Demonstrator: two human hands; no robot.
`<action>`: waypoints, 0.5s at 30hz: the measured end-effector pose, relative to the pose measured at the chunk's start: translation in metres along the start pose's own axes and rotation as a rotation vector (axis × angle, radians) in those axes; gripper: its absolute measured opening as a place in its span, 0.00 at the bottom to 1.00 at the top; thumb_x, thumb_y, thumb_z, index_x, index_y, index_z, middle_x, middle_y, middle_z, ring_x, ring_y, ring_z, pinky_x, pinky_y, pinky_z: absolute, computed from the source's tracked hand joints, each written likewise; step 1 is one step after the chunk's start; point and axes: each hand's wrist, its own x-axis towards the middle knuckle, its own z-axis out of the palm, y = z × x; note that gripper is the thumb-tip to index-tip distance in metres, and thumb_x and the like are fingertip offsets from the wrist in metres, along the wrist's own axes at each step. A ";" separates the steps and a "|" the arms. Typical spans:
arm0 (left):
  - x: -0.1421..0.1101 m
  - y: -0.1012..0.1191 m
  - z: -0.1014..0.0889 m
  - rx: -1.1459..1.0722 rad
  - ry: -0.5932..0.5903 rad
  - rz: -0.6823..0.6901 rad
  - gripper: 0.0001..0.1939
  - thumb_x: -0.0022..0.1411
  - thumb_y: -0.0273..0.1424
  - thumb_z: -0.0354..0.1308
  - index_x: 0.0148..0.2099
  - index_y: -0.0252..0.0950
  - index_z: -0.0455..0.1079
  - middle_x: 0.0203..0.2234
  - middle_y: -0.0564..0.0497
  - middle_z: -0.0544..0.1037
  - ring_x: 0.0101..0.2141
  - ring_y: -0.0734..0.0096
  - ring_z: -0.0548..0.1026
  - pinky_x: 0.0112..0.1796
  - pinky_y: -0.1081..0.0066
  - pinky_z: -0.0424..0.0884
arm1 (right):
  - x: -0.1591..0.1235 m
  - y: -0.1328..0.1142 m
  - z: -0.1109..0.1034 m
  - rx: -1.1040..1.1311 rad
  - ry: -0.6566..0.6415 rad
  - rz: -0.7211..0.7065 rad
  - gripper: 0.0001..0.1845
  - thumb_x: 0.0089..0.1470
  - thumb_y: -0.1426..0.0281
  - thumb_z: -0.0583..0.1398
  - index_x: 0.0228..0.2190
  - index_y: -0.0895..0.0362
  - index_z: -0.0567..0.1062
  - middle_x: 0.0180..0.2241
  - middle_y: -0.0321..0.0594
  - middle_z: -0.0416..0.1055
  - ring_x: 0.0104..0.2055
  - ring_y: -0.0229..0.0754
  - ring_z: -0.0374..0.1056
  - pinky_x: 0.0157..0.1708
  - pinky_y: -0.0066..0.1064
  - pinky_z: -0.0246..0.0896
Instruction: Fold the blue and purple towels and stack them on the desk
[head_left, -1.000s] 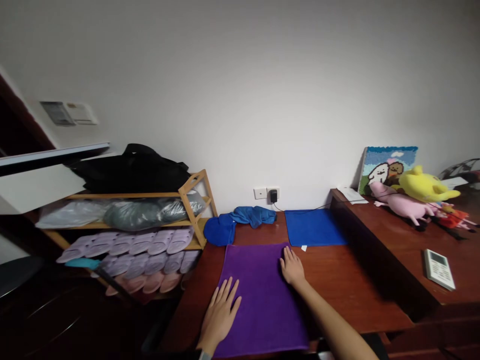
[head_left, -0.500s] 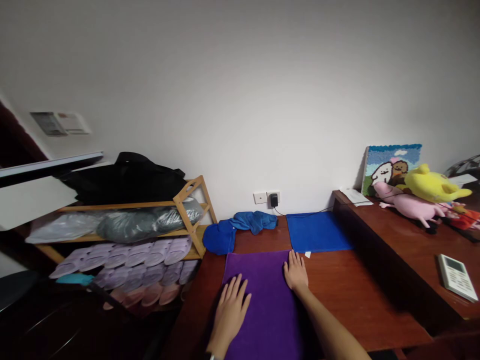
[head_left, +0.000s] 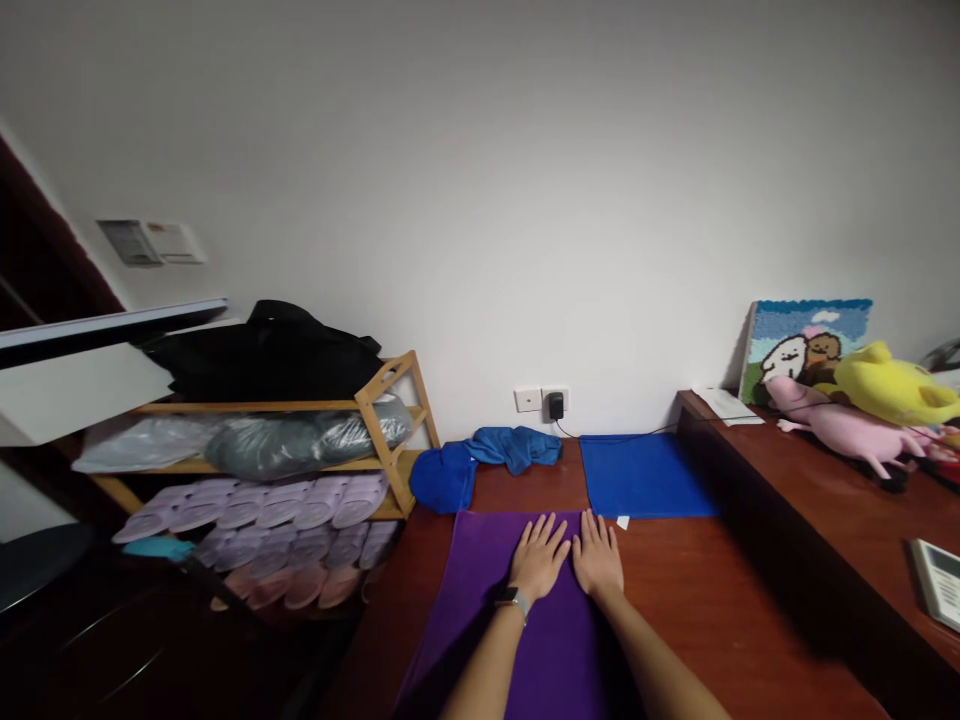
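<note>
A purple towel point(head_left: 487, 590) lies spread on the reddish-brown wooden table point(head_left: 720, 590), running down past the bottom of the view. My left hand point(head_left: 538, 558) rests flat on the towel near its far edge, fingers spread, with a watch on the wrist. Beside it, my right hand point(head_left: 598, 556) lies flat over the towel's far right corner, fingers stretched out. Neither hand grips anything. Beyond the towel, a flat blue cloth point(head_left: 645, 478) with a white tag lies to the right, and a crumpled blue cloth point(head_left: 514, 448) lies against the wall.
Another blue cloth point(head_left: 442, 478) sits at the table's far left corner. A wooden rack point(head_left: 416, 410) holding slippers point(head_left: 360, 500) stands to the left. On the raised desk at right are plush toys point(head_left: 840, 420) and a calculator-like device point(head_left: 941, 580). A plugged-in adapter point(head_left: 556, 405) trails a black cable.
My left hand has moved right and away from me, from the towel's left side to beside my right hand. My right hand stays at the far right corner. The view has shifted slightly.
</note>
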 end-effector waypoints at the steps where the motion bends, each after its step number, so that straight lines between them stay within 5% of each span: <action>1: -0.002 -0.011 -0.003 0.010 -0.008 -0.002 0.31 0.75 0.50 0.32 0.73 0.50 0.53 0.72 0.52 0.56 0.71 0.60 0.52 0.68 0.52 0.48 | 0.000 0.000 0.000 0.002 0.003 0.002 0.36 0.67 0.60 0.38 0.71 0.61 0.46 0.73 0.36 0.38 0.75 0.46 0.31 0.71 0.42 0.24; 7: -0.018 -0.116 -0.037 0.091 -0.021 -0.168 0.31 0.74 0.49 0.37 0.72 0.46 0.56 0.71 0.49 0.57 0.71 0.59 0.53 0.68 0.52 0.49 | 0.001 0.000 0.001 0.031 0.002 0.008 0.36 0.67 0.59 0.38 0.71 0.61 0.45 0.73 0.35 0.38 0.75 0.45 0.32 0.72 0.41 0.24; 11: -0.037 -0.172 -0.053 0.079 0.236 -0.268 0.27 0.74 0.41 0.38 0.63 0.40 0.71 0.64 0.45 0.71 0.64 0.59 0.66 0.64 0.58 0.60 | 0.002 0.000 0.003 0.039 0.012 0.012 0.37 0.68 0.58 0.38 0.71 0.61 0.45 0.73 0.34 0.38 0.75 0.45 0.31 0.72 0.41 0.24; 15: -0.043 -0.195 -0.066 0.092 0.460 -0.513 0.23 0.72 0.37 0.42 0.59 0.36 0.72 0.53 0.39 0.77 0.53 0.54 0.75 0.56 0.57 0.68 | 0.002 0.001 0.003 0.040 0.016 0.007 0.36 0.67 0.58 0.38 0.71 0.59 0.46 0.73 0.32 0.38 0.75 0.45 0.31 0.72 0.42 0.25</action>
